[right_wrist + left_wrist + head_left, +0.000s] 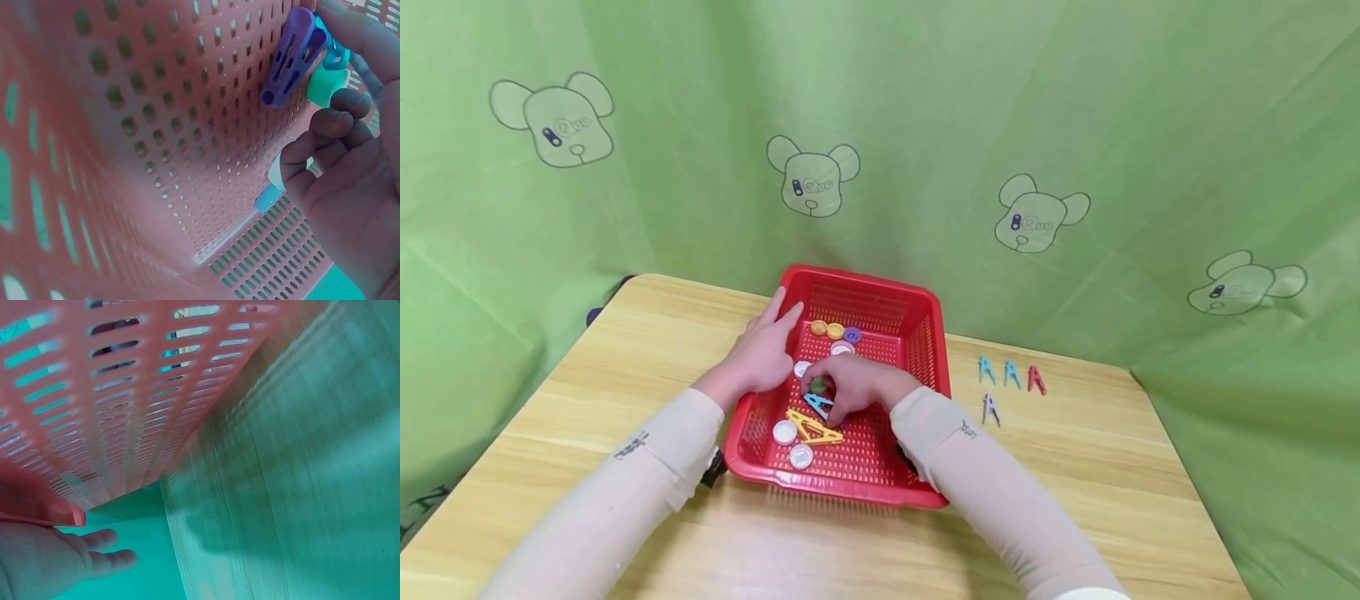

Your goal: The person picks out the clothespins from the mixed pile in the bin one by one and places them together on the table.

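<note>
- Fingers of right hand [852, 381] curled at blue clip [817, 404]; grip, cannot tell.
- Clip at 8 o'clock, axis roughly 10–4.
- Left hand [765, 354] farther, 9–10 o'clock, fingers straight.

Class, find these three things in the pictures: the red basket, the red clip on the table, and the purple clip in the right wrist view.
Red basket [850, 492]: head view, on its front rim.
Red clip [1036, 378]: head view, on its middle.
Purple clip [286, 61]: right wrist view, on its middle.
</note>
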Demonstrator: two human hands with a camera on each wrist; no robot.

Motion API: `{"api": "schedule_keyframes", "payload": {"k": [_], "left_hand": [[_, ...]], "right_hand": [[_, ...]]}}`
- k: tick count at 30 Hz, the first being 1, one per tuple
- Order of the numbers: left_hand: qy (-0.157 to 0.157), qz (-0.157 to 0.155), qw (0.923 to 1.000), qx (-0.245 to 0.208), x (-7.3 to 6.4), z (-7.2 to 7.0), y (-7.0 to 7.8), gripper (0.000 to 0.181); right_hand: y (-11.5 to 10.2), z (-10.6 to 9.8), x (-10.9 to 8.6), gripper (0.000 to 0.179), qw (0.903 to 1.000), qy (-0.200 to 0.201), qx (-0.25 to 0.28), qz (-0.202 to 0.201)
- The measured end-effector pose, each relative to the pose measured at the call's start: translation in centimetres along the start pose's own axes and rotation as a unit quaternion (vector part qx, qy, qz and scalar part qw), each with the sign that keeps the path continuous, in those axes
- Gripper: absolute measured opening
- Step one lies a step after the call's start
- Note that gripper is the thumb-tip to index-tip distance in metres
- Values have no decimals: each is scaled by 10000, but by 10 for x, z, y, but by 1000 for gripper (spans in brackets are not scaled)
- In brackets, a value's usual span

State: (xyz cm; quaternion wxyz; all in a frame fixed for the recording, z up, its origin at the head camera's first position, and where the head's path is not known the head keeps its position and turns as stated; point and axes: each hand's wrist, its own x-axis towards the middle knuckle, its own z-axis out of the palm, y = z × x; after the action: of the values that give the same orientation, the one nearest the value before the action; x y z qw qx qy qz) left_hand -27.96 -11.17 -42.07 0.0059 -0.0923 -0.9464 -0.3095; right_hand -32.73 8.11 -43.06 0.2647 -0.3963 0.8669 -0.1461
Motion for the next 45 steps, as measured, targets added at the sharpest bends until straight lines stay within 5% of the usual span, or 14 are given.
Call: {"api": "schedule_keyframes", "payload": {"k": [21, 27, 45], "left_hand": [[-50, -37, 10000, -47, -4, 0, -1, 83], [-25, 32, 10000, 42, -4, -1, -2, 82], [-88, 16, 9999, 114, -1, 0, 3, 82]], "right_hand": [[-6, -2, -1, 52, 9998, 58, 184, 56], [-10, -10, -1, 52, 9994, 107, 288, -131], [-10, -33, -16, 48, 9982, 448, 367, 122]]}}
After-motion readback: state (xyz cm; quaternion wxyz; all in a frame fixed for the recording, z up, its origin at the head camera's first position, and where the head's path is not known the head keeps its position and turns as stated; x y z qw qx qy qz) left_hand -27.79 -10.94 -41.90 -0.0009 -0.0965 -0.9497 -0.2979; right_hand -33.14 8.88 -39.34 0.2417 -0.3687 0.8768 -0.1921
